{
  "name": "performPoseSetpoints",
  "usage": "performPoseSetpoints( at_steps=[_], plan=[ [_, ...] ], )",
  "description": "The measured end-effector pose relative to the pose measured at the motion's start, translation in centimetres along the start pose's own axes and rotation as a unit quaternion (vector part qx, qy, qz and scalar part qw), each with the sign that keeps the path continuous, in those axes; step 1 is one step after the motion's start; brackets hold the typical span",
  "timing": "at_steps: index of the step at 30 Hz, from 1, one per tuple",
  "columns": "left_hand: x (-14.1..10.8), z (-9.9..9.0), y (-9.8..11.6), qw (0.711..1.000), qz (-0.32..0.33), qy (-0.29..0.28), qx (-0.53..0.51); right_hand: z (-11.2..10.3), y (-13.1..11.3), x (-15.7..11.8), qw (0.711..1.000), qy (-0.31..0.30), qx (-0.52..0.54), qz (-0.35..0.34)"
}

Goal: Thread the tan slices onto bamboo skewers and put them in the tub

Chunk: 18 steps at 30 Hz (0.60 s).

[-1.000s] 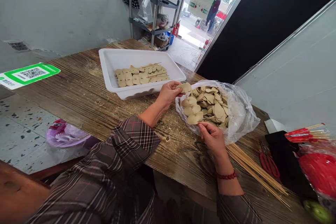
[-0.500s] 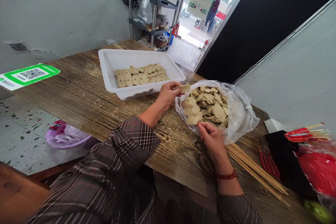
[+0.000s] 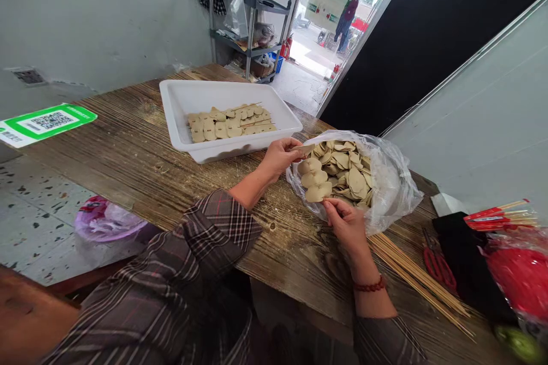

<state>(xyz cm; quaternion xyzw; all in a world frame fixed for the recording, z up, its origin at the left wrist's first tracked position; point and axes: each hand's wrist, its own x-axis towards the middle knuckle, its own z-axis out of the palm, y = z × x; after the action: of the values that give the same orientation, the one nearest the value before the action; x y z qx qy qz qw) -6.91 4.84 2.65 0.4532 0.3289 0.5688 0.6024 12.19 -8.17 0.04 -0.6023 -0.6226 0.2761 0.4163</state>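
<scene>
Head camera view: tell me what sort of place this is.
Probably a small eatery or snack shop: loaded skewers lie in a white tray, bare sticks on the wooden table, and a green-bordered QR sign nearby.

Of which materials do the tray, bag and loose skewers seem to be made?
Tray: probably rigid plastic, smooth white, with rounded corners. Bag: thin glossy plastic film, see-through and crinkled. Skewers: likely bare bamboo or wood, by their tan colour.
</scene>
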Motion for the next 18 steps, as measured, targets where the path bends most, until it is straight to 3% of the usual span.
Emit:
performPoseSetpoints(
  at_steps=[6, 18],
  plan=[
    [-0.02, -0.08, 0.38, 0.995, -0.070, 0.030, -0.064, 0.06, -0.16, -0.08, 1.000, 0.006, 0.008, -0.010],
    [0.05, -0.22, 0.72, 0.988, -0.098, 0.042, -0.110, 0.04, -0.21, -0.20, 1.000, 0.011, -0.004, -0.018]
  ],
)
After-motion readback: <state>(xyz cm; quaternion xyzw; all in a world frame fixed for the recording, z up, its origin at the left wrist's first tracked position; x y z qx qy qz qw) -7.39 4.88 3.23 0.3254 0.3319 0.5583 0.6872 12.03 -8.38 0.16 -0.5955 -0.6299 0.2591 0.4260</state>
